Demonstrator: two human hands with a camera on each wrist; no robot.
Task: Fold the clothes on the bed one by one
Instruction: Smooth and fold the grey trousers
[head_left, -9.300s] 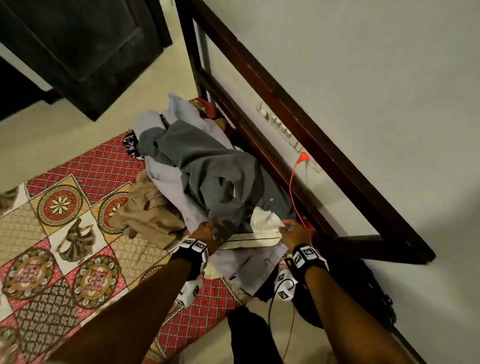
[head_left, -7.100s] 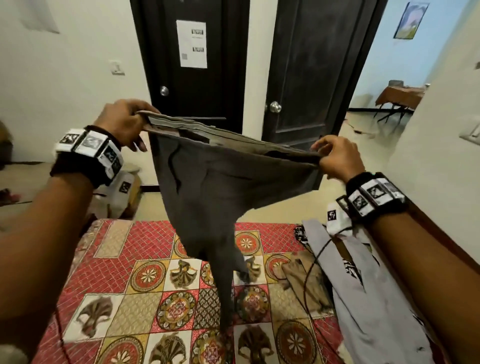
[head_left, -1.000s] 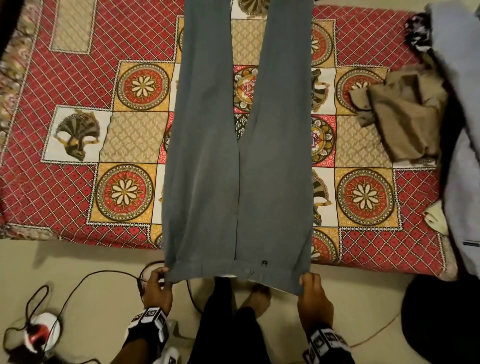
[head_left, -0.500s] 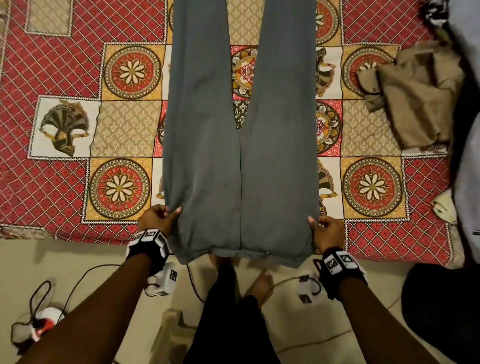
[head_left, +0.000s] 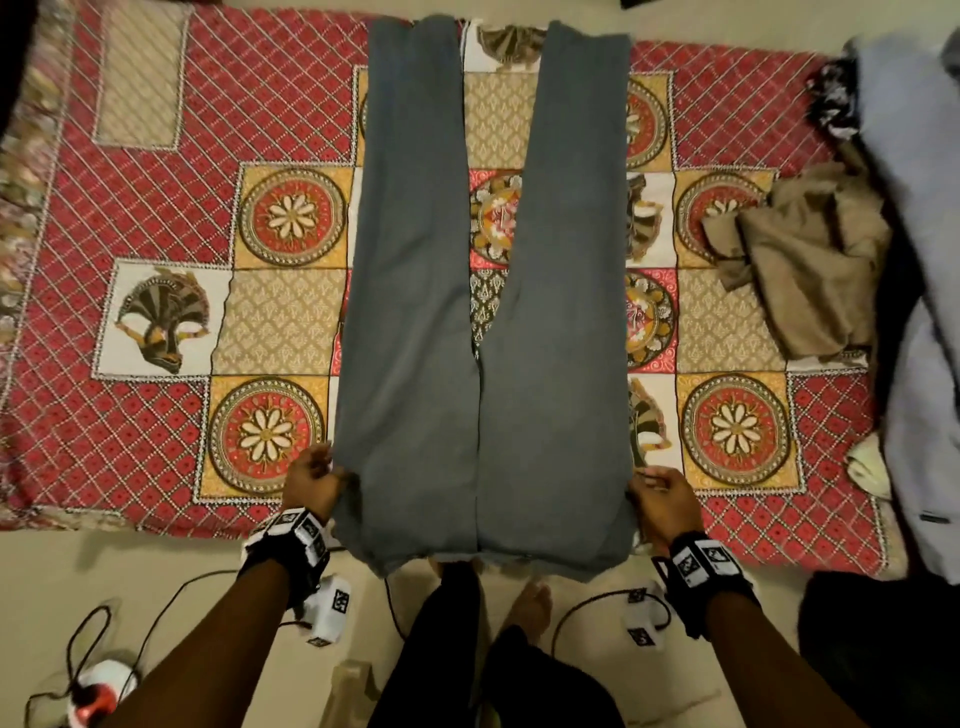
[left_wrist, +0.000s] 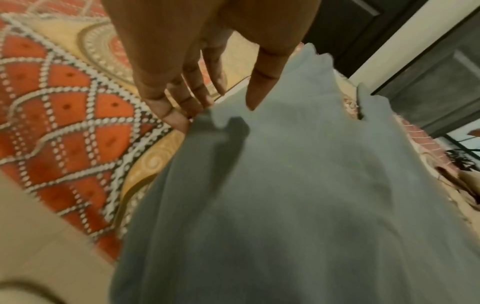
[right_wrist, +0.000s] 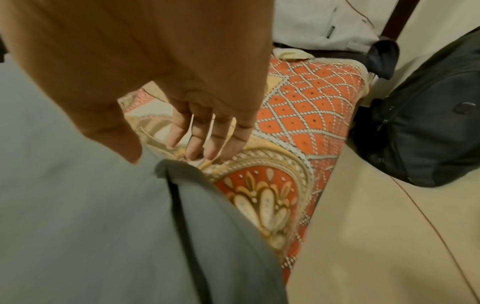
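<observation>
- Trousers (head_left: 483, 312) flat mid-frame on bed (head_left: 156, 441), waist overhanging
- My left hand (head_left: 311, 483) pinches their side; right hand (head_left: 667, 499) slack, fingers straight
- Spreading done, I reckon; next, leg over leg

Grey trousers (head_left: 415, 312) lie flat on the bed (head_left: 156, 415) — legs parted, waistband overhanging.

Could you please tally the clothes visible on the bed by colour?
Grey trousers: 1
Tan garment: 1
Pale lilac-grey garment: 1, perhaps more in that heap
Cream cloth: 1
Black-and-white patterned cloth: 1
Total: 5 that I can tell apart
</observation>
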